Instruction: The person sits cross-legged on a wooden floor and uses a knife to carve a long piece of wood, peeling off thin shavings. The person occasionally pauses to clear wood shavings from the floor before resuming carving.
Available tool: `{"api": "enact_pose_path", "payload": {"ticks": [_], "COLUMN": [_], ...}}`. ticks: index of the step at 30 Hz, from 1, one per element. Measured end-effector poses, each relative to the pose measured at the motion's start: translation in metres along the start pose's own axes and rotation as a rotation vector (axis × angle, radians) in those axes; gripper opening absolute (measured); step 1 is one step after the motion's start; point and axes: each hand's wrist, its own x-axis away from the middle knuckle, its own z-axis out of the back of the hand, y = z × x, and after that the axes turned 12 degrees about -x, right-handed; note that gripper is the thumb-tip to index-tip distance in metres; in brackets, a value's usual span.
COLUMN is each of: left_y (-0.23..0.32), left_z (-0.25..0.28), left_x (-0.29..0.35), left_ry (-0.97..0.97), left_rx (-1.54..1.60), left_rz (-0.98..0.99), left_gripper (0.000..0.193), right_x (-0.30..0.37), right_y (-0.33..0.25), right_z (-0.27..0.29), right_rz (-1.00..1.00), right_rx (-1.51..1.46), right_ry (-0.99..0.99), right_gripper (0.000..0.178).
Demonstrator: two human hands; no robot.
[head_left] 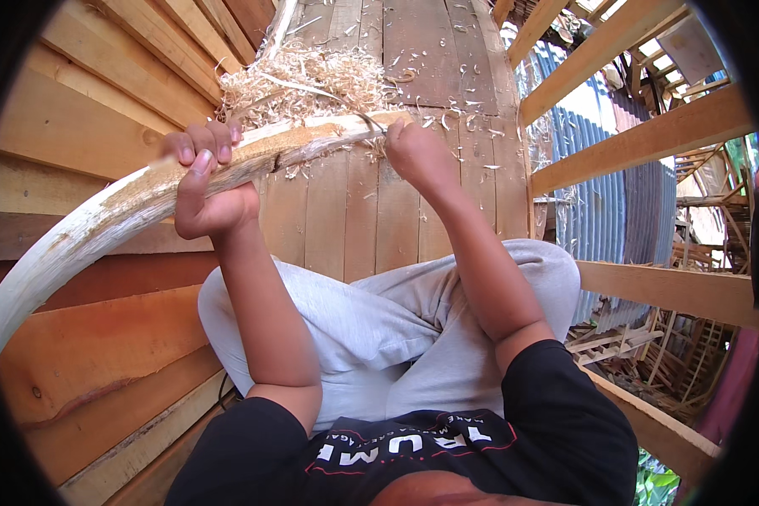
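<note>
A plank floor (329,221) runs away from the sitter, with a board wall (84,135) on the left and wooden rails (641,150) on the right. The right hand (420,158) is curled tight at the end of the pole, and a thin, dark blade (369,121) sticks out from its thumb side, lying across the wood; what sits inside the palm is hidden. The left hand (215,202) is wrapped around the pole (114,211) farther back, fingers over the far side and thumb on the near side.

The pole is pale, thick and curved. It slants from the lower left, beside the wall, up to the right hand, passing above the floor and beyond the knees. Its surface is white in places and tan in others, with a rough, dark-marked patch between the hands.

Just past the pole, a heap of curled shavings (299,80) lies against the wall, and loose curls are scattered to the right of it. On the near side are crossed legs in grey trousers (320,316) and a dark shirt (557,430). Outside the rails stand corrugated sheets (594,181), with timber (691,346) lower down and green leaves (654,481) at the bottom.
</note>
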Motion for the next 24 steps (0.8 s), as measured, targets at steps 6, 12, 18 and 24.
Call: {"api": "enact_pose_path", "payload": {"ticks": [6, 12, 18, 24], "left_y": [-0.002, 0.021, 0.047, 0.053], "left_z": [-0.013, -0.011, -0.02, -0.023], "left_x": [-0.002, -0.002, -0.002, -0.004], "left_ry": [0.076, 0.088, 0.009, 0.008], "left_rx": [-0.004, 0.009, 0.004, 0.023], "left_rz": [0.043, -0.029, -0.112, -0.125], "left_gripper": [0.018, 0.014, 0.021, 0.021], "right_x": [-0.035, -0.046, -0.049, -0.057], "right_y": [0.064, 0.04, 0.109, 0.174], "right_z": [-0.021, 0.034, 0.091, 0.048], "right_rz": [-0.134, -0.265, -0.32, -0.31], "right_rx": [-0.065, -0.193, -0.155, 0.483], "right_ry": [0.078, 0.056, 0.295, -0.069], "right_gripper": [0.06, 0.059, 0.049, 0.028]}}
